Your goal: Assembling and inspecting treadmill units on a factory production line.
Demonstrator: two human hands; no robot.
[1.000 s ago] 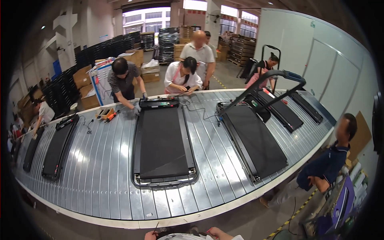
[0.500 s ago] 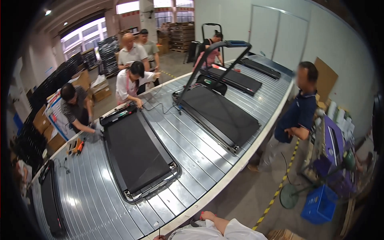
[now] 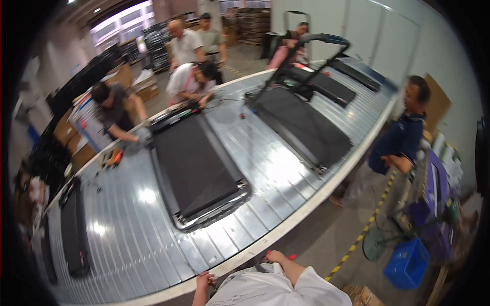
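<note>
- Ribbed grey metal makes up the long bench (image 3: 127,239) in front of you, and your two hands sit at its near rim, low in the view.
- Your left hand (image 3: 204,281) reaches up to the pale edge strip. Its fingers lie against the rim, but I cannot tell whether that grip is clenched on the edge or just resting there.
- Your right hand (image 3: 275,256) is also at the rim, with a small red thing (image 3: 292,256) just beside it. The view is too tight to tell whether that grip is grasping it or is released.
- The nearest piece of work is the flat black treadmill (image 3: 196,171). It lies slantwise on the bench, its silver-trimmed end toward you, well apart from both hands.
- A second treadmill with a raised handle bar (image 3: 301,122) lies beyond it to your right. A person in a dark blue shirt (image 3: 400,145) stands off its side.
- Across the bench, a person in grey (image 3: 115,109) and a person in white (image 3: 189,81) bend over the flat treadmill's far end, with an orange tool (image 3: 113,157) lying near them.
- As I judge it, you are standing by at the edge, with no hands-on work under way.
- Any move onto the flat treadmill calls for a long lean over the rim, so keep clear of the co-workers' hands at its far end.
</note>
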